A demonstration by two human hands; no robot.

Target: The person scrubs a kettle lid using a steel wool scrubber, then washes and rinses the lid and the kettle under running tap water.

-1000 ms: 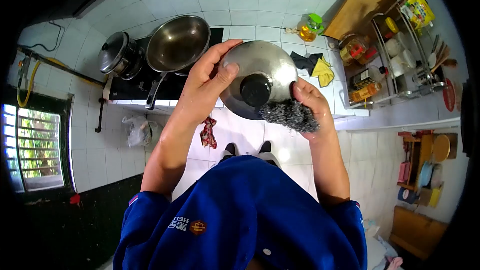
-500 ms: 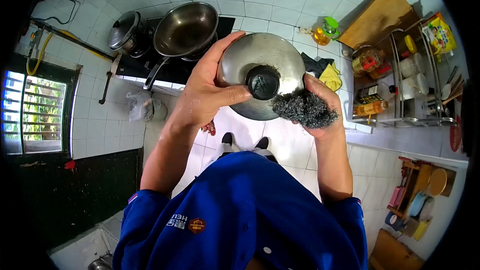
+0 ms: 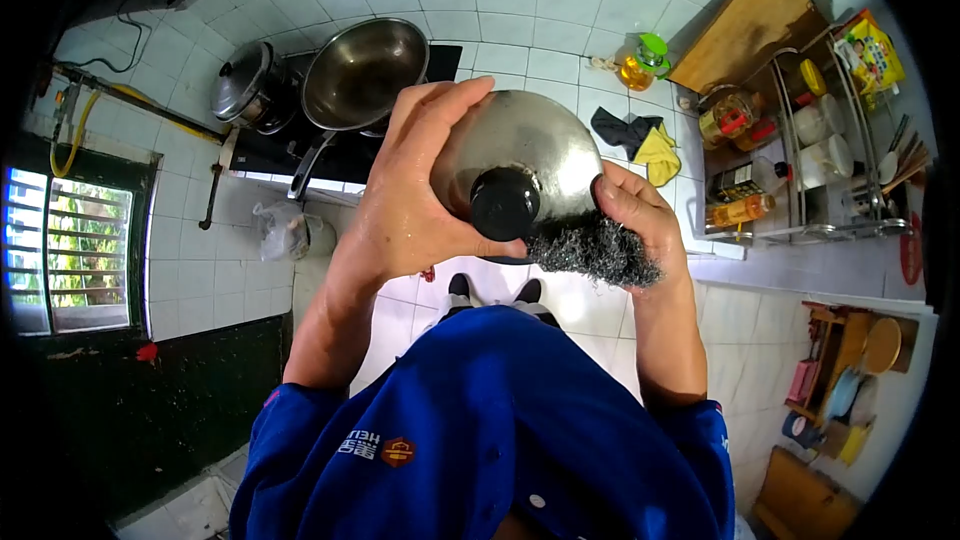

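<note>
A round metal pot lid (image 3: 550,140) with a black knob (image 3: 504,204) is held up in front of my body, tilted. My left hand (image 3: 405,185) grips its left side, fingers over the far rim and thumb below the knob. Dark grime rings the base of the knob. A clump of steel wool (image 3: 595,250) is in my right hand (image 3: 645,220), pressed against the lid's lower right edge. My right thumb rests at the lid's right rim, while the other right fingers are partly hidden.
On the stove at back left stand a wok (image 3: 365,75) and a lidded pot (image 3: 245,85). A yellow and black cloth (image 3: 655,150) lies on the tiled counter near an oil bottle (image 3: 640,65). At right, a metal rack (image 3: 785,110) holds jars and bottles beside a cutting board (image 3: 745,25).
The lid has come lower and tilted, its knob shifting down and left. Both hands moved down with it, and the steel wool now sits at the lower edge.
</note>
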